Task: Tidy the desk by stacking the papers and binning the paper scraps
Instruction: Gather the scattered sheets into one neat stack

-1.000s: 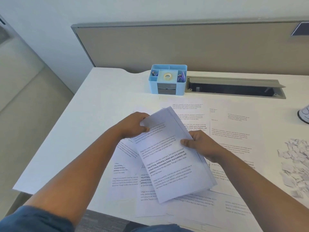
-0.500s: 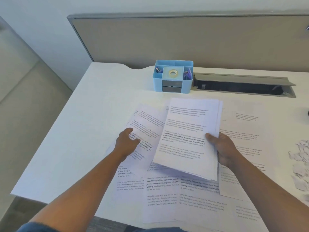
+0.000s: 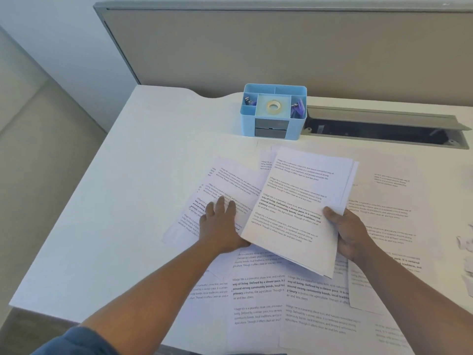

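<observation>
My right hand (image 3: 352, 233) grips a stack of printed papers (image 3: 299, 208) by its right edge and holds it tilted just above the desk. My left hand (image 3: 221, 224) lies flat, fingers spread, on a loose printed sheet (image 3: 230, 185) to the left of the stack. Several more printed sheets (image 3: 289, 298) lie scattered and overlapping over the white desk (image 3: 133, 190) in front of me and to the right. A few white paper scraps (image 3: 465, 247) show at the right edge of the view.
A light blue desk organiser (image 3: 272, 111) with a tape roll and clips stands at the back. Right of it is an open grey cable tray (image 3: 384, 128). A beige partition (image 3: 281, 47) backs the desk. The desk's left edge drops to the floor.
My left hand let go of the stack and came down flat on the loose sheet at the left. My right hand alone now holds the stack, shifted right and further back.
</observation>
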Demonstrator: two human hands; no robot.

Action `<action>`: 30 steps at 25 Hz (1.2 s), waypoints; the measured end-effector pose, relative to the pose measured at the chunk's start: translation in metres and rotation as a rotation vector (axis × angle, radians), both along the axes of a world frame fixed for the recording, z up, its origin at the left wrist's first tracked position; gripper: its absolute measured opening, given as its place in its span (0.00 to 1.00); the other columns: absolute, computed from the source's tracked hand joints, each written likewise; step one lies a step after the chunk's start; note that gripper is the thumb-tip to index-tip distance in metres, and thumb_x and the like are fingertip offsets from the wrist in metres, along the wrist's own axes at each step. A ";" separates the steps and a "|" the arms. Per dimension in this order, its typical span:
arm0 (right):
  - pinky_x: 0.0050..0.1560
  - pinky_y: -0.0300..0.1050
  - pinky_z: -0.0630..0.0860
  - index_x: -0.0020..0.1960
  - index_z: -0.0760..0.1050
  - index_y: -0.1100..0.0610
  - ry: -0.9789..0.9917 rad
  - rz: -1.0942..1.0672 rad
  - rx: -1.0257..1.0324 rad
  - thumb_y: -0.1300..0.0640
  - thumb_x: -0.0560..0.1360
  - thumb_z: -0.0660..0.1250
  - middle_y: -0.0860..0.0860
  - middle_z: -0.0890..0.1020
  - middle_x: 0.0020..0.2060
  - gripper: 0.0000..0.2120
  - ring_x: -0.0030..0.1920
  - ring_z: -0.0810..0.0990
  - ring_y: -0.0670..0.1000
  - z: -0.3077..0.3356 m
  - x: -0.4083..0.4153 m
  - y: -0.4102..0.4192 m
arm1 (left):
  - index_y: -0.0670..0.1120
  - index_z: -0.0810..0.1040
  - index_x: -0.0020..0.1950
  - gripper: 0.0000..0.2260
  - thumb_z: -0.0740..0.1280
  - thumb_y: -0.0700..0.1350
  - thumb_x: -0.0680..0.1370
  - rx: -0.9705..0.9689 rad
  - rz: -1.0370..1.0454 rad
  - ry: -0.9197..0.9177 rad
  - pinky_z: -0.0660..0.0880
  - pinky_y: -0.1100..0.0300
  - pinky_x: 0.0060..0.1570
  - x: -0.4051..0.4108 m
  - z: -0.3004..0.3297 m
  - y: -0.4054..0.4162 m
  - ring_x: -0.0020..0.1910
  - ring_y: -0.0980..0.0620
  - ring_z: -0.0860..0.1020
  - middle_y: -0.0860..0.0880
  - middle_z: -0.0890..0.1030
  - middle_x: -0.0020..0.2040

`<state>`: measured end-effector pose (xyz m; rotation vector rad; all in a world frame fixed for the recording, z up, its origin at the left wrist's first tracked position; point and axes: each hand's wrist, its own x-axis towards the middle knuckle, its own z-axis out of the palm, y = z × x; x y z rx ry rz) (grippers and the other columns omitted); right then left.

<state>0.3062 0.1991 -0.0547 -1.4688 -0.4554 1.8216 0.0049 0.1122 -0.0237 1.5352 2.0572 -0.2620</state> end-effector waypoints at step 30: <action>0.53 0.63 0.83 0.67 0.76 0.63 -0.023 0.125 0.022 0.60 0.72 0.73 0.61 0.84 0.59 0.24 0.59 0.83 0.64 -0.002 0.003 -0.002 | 0.50 0.71 0.55 0.23 0.80 0.51 0.69 0.205 0.553 -0.129 0.75 0.54 0.46 -0.091 0.006 0.043 0.47 0.47 0.79 0.52 0.79 0.50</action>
